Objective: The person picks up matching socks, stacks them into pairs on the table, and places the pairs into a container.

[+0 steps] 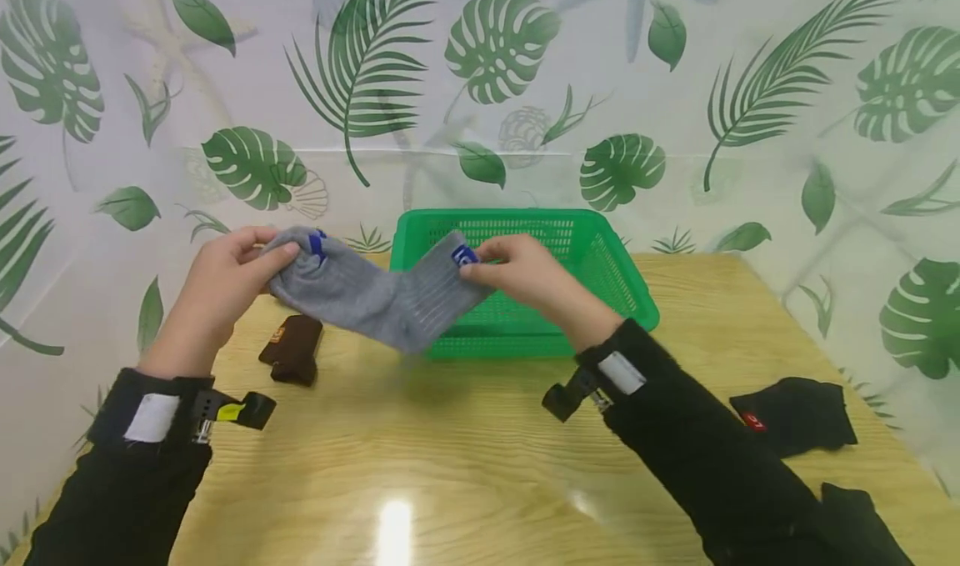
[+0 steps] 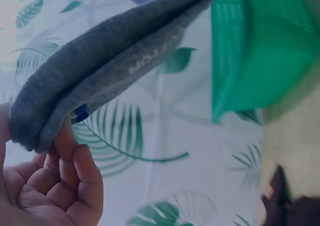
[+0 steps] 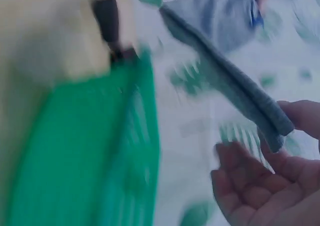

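Note:
Both hands hold a pair of grey socks (image 1: 367, 299) stretched out above the table, the middle sagging in front of the basket. My left hand (image 1: 225, 278) pinches the toe end, beside a blue patch. The cuff end, with a blue label (image 1: 464, 255), is pinched between thumb and fingers of my right hand (image 1: 525, 270). Two layers lie together along the socks (image 2: 100, 51) in the left wrist view, with pale lettering on the lower one. In the right wrist view the cuff edges of the socks (image 3: 235, 81) sit between thumb and forefinger.
A green perforated basket (image 1: 645, 303) stands at the back of the wooden table (image 1: 480, 474). Brown folded socks (image 1: 294, 349) lie left of it. Black socks (image 1: 802, 416) with a red label lie at the right, another black piece (image 1: 862, 520) nearer, partly behind my right sleeve.

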A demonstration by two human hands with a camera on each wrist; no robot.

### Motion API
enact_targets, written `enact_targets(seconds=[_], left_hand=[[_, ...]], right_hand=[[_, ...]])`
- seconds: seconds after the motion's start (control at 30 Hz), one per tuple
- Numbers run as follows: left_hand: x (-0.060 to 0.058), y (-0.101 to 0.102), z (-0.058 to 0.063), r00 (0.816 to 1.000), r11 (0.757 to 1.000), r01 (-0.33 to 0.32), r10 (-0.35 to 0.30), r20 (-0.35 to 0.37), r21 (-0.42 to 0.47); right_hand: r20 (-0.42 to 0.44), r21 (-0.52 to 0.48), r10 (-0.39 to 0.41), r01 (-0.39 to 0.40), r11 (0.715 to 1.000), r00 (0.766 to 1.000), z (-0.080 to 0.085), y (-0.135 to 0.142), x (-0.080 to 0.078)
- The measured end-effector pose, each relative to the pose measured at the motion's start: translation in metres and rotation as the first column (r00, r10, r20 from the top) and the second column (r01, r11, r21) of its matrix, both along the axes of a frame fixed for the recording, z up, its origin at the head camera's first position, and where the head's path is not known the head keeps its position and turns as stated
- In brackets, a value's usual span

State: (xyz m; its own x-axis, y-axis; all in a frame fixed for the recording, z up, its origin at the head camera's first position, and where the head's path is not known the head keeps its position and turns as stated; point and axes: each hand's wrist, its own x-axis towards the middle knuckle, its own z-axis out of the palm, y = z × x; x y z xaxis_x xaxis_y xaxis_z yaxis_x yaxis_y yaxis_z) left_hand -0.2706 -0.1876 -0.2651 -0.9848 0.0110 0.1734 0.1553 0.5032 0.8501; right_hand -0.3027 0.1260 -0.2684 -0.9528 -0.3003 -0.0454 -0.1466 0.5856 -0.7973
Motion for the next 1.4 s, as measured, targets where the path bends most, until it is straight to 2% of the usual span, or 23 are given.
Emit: enact_targets(seconds=[0.1,0.2,0.3,0.37,0.47,0.57,0.63,0.7,0.8,0.9,0.93,1.0,1.17,1.23,1.3,1.4], left_hand=[[-0.017,0.018,0.015,1.0,0.997,-0.02,0.021,-0.02,0.071],[-0.043,0.043,0.018,0.999,0.99,-0.021,0.016,0.038,0.141],[-0.07,0.07,0.007,0.989,0.985,-0.021,-0.005,0.147,0.173],[-0.088,0.086,-0.006,0.978,0.985,-0.038,0.001,0.209,0.171],[-0.108,0.104,-0.027,0.97,0.996,-0.081,0.068,0.235,0.046],[-0.12,0.118,-0.046,0.963,0.987,-0.152,0.161,0.215,-0.057],[-0.121,0.127,-0.056,0.965,0.983,-0.163,0.178,0.192,-0.089],[-0.119,0.135,-0.064,0.974,0.985,-0.133,0.151,0.17,-0.114],[-0.114,0.146,-0.076,0.992,0.973,-0.038,0.065,0.111,-0.228],[-0.111,0.154,-0.085,0.997,0.928,0.014,0.017,0.079,-0.373],[-0.11,0.156,-0.087,0.996,0.919,0.031,0.003,0.086,-0.394],[-0.109,0.161,-0.089,0.995,0.895,0.062,-0.019,0.101,-0.443],[-0.11,0.169,-0.095,0.979,0.804,0.183,-0.098,0.177,-0.566],[-0.111,0.171,-0.096,0.962,0.758,0.246,-0.116,0.247,-0.604],[-0.111,0.174,-0.096,0.935,0.714,0.316,-0.123,0.331,-0.625],[-0.109,0.178,-0.096,0.894,0.67,0.388,-0.107,0.435,-0.633]], right_hand=[[-0.008,-0.11,-0.077,0.075,0.991,0.997,0.016,0.032,-0.015],[-0.012,-0.157,-0.17,0.166,0.974,0.985,0.022,0.056,-0.033],[0.014,-0.139,-0.264,0.263,0.955,0.965,0.017,0.071,-0.05],[0.049,-0.101,-0.315,0.319,0.942,0.948,0.008,0.077,-0.06],[0.087,-0.025,-0.372,0.376,0.926,0.924,-0.01,0.084,-0.071],[0.088,0.063,-0.395,0.391,0.918,0.914,-0.031,0.09,-0.077],[0.106,0.075,-0.397,0.39,0.918,0.912,-0.044,0.092,-0.08],[0.147,0.062,-0.406,0.401,0.914,0.902,-0.055,0.093,-0.082],[0.224,0.015,-0.436,0.444,0.896,0.871,-0.068,0.094,-0.085],[0.272,-0.012,-0.47,0.492,0.871,0.84,-0.075,0.094,-0.087],[0.28,-0.021,-0.476,0.501,0.865,0.833,-0.077,0.094,-0.087],[0.291,-0.039,-0.485,0.517,0.855,0.825,-0.08,0.095,-0.087],[0.306,-0.071,-0.494,0.537,0.841,0.814,-0.089,0.1,-0.083],[0.305,-0.084,-0.492,0.538,0.839,0.815,-0.092,0.103,-0.081],[0.284,-0.075,-0.483,0.521,0.85,0.828,-0.093,0.105,-0.079],[0.235,-0.022,-0.458,0.475,0.879,0.857,-0.093,0.107,-0.079]])
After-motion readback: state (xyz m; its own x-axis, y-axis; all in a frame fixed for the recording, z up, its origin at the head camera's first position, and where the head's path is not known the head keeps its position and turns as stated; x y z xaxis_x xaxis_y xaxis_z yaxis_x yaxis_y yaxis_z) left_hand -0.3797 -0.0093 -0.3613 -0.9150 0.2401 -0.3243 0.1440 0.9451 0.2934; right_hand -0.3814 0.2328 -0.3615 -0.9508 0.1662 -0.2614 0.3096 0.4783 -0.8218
